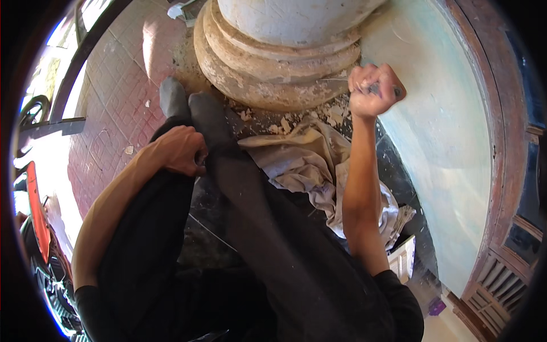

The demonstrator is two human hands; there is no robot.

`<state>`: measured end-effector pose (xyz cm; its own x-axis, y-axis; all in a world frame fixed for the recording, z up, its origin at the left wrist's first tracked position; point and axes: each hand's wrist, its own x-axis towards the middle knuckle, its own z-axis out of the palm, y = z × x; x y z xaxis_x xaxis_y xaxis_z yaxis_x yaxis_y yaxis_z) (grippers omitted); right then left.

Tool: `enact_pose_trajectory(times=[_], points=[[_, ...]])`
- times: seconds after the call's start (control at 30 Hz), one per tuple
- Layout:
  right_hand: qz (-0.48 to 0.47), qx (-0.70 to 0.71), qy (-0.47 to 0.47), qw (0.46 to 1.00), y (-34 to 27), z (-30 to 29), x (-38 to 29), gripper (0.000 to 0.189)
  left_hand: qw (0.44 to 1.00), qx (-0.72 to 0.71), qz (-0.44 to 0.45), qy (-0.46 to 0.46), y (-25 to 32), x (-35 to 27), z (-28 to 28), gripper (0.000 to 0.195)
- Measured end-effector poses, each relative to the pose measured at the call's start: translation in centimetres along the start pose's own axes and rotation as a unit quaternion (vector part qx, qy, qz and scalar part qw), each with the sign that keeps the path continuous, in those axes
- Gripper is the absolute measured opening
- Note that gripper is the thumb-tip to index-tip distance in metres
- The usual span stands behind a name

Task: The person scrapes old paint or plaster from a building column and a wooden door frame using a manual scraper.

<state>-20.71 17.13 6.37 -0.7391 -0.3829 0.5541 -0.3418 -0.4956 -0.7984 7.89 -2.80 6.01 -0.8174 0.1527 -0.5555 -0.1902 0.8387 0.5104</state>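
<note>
My right hand (pixel 376 92) is closed in a fist around a thin-bladed hand tool (pixel 336 79). Its grey handle shows between my fingers, and its narrow blade points left at the moulded base (pixel 273 81) of a round column. Whether the tip touches the surface, I cannot tell. The base has patchy, flaking paint, with bare brownish areas on its rings. My left hand (pixel 181 149) rests on my left lower leg, fingers loosely curled, with nothing seen in it. Broken flakes of paint or plaster (pixel 284 126) lie on the floor along the foot of the column.
A crumpled beige cloth (pixel 307 162) lies between my right leg and right forearm. A pale wall (pixel 436 128) with a wooden frame (pixel 504 128) rises at the right. Red patterned tiles (pixel 115 111) stretch left towards a motorcycle (pixel 40 222). My outstretched feet (pixel 173 96) are near the base.
</note>
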Motion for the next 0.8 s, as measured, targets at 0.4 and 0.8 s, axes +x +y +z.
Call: enact_pose_trajectory(times=[0.4,0.8], points=[[-0.065,0.048,-0.029,0.996,-2.1,-1.1,-0.3,0.038,1.000,0.012,-0.015,-0.011,0.0,-0.1,-0.5,0.026],[-0.036,0.119,-0.062,0.990,-2.7,-2.8,1.8,0.040,1.000,0.022,-0.002,0.001,-0.3,0.0,-0.2,0.029]])
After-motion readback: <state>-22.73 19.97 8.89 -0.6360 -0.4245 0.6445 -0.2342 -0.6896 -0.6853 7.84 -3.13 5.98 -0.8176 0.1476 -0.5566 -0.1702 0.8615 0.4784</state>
